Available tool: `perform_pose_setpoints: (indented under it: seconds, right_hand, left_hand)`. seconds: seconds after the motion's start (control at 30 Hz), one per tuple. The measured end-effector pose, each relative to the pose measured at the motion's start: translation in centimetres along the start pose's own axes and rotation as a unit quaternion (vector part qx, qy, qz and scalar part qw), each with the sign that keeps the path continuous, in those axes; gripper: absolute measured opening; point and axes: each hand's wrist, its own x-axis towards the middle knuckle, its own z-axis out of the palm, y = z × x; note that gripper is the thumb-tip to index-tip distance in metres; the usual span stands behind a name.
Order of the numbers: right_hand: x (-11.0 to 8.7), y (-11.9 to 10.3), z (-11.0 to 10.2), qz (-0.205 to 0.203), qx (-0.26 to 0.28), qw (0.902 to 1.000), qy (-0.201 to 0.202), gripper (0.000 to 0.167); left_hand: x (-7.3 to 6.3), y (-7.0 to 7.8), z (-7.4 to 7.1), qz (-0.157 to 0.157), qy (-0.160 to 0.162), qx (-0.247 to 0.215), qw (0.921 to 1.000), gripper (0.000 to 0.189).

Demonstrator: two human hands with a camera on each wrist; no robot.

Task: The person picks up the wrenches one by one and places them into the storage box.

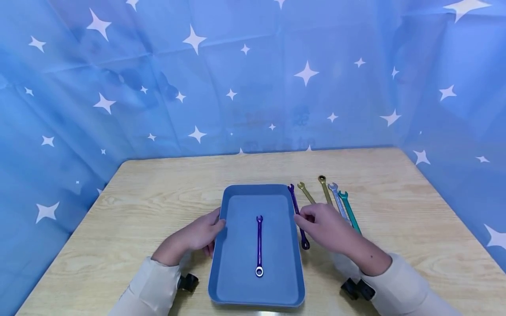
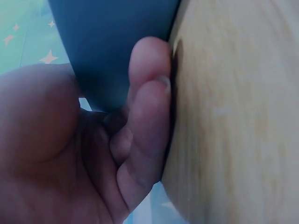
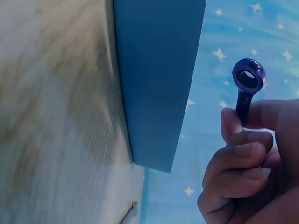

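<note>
A blue rectangular tray (image 1: 237, 289) stands on the table in the head view, and a purple combination wrench (image 1: 259, 245) lies lengthwise inside it. My left hand (image 1: 201, 232) holds the tray's left side, thumb at the rim; in the left wrist view its curled fingers (image 2: 149, 116) sit against the outer wall near the tabletop. Just off the tray's right side, my right hand (image 1: 328, 226) pinches a second purple combination wrench (image 1: 305, 242) between thumb and fingers. Its ring end (image 3: 249, 77) points up from the fingertips in the right wrist view, above the rim.
Several more wrenches lie right of the tray, partly behind the right hand: a gold one (image 1: 306, 193) with an open end, another gold one (image 1: 326, 191) with a ring end, a silver-blue one (image 1: 338, 202) and a green one (image 1: 351, 215). A starry blue curtain (image 1: 253, 87) borders the wooden table (image 1: 158, 188).
</note>
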Motion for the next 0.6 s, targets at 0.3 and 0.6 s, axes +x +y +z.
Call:
perform_pose_setpoints:
  seconds: [0.3,0.6]
  right_hand:
    - [0.18,-0.44,0.39,0.009,0.034,0.9991,-0.025,0.045]
    - [0.31,-0.23,0.7,0.015,0.035,0.9979,-0.053,0.045]
  left_hand:
    - [-0.02,0.05,-0.02,0.0,0.001,0.002,1.0,0.05]
    - [0.06,0.31,-0.11,-0.005,0.0,0.0,1.0,0.052]
